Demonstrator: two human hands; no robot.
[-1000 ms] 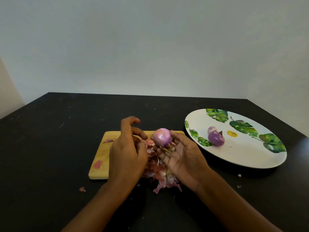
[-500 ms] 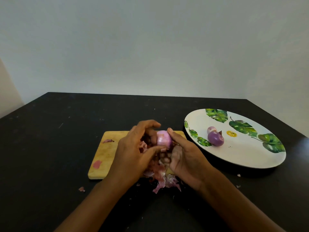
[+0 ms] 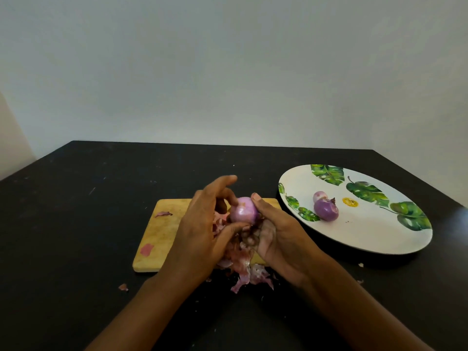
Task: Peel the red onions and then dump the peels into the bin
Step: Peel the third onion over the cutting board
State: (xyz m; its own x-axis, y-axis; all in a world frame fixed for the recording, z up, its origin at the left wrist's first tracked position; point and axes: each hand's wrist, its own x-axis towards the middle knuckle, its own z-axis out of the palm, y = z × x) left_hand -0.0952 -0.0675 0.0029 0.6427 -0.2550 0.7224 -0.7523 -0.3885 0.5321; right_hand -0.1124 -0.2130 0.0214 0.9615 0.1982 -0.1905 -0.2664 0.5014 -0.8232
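Plain pale grey wall [image 3: 228, 72] behind a scuffed matte black counter [image 3: 76, 224]. At left, rectangular pale wooden cutting board [image 3: 164, 229] flecked with pink scraps. Over it, left hand [image 3: 200, 229] and right hand [image 3: 276, 236], fingers of both curled round a round pinkish-purple red onion [image 3: 243, 211] held between them. Papery pink peels [image 3: 243, 269] heaped underneath. At right, round white leaf-printed plate [image 3: 367, 236] carrying two purple peeled onions [image 3: 325, 210].

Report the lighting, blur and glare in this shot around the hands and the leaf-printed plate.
Head view: soft, even light, no hard shadows, and the black table shows no glare. Head view: the raised fingers of the left hand are slightly smeared, while the round pink-purple onion and the white leaf-printed plate look sharp. Head view: a faint pale haze sits at the right edge.
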